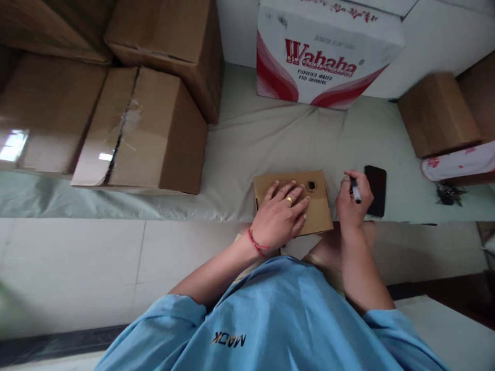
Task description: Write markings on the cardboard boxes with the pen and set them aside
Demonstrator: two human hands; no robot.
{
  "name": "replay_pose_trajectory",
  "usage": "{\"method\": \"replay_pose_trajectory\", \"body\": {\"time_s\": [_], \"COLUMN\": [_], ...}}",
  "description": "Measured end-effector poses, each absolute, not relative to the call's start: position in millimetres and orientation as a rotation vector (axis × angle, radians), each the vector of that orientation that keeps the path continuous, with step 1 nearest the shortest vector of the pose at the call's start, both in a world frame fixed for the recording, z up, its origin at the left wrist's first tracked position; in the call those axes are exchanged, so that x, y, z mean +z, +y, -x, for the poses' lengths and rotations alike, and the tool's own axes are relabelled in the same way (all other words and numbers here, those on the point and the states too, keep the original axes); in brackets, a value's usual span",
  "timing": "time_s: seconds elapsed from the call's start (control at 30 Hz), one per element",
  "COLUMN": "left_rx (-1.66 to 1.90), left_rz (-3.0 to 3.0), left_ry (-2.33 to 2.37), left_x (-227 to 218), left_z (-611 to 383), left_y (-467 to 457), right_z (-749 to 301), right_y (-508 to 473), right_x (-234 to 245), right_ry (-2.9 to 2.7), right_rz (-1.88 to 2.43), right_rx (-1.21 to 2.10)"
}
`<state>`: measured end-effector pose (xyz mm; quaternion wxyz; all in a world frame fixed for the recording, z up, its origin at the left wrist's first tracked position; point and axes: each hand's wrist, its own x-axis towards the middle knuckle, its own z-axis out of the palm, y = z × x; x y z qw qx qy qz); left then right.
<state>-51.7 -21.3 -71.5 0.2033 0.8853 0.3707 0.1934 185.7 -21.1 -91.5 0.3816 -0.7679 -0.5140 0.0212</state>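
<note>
A small brown cardboard box [319,208] lies flat at the front edge of the cloth-covered table. It has a dark square spot inside a round mark near its far right corner. My left hand [280,211] rests palm down on the box, fingers spread. To the right of the box, my right hand [353,198] is closed around a pen [355,190], white with a dark tip. The pen's tip points back toward me, apart from the box. Just beyond that hand a black phone [377,190] lies on the cloth, its left edge partly covered by the hand.
Several large cardboard boxes [143,129] stand on the left. A white and red Wahaba water carton [325,62] stands against the back wall. On the right are another brown box [439,113], a rolled patterned item [460,162] and keys [449,195]. Pale green cloth [240,139] covers the table.
</note>
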Motion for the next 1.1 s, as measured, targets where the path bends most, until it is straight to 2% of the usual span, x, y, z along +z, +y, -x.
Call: {"method": "replay_pose_trajectory", "body": {"time_s": [0.13,0.23,0.43,0.53,0.73,1.1], "left_rx": [0.555,0.593,0.674,0.68,0.696,0.714], "left_rz": [-2.467,-2.447,-2.396,-2.385,-2.373,-2.337], "left_ry": [1.029,1.035,1.056,1.059,1.056,1.051], "left_x": [-70.8,-70.1,-69.6,-70.9,-73.9,-74.3], "left_z": [53.0,54.1,55.9,56.0,55.1,57.3], "left_y": [-20.0,-18.8,-17.9,-17.5,-16.9,-17.6], "right_z": [-223.7,-243.1,-279.3,-290.1,-299.0,-315.0], "right_y": [-24.0,-24.9,-43.5,-62.1,-68.7,-67.8], "right_x": [-109.2,-116.1,-113.8,-118.6,-122.6,-95.4], "right_ry": [-1.527,-1.567,-1.191,-1.035,-0.909,-0.844], "right_rz": [2.344,2.417,2.597,2.72,2.825,2.793], "right_rx": [0.153,0.245,-0.095,-0.073,-0.004,0.309]}}
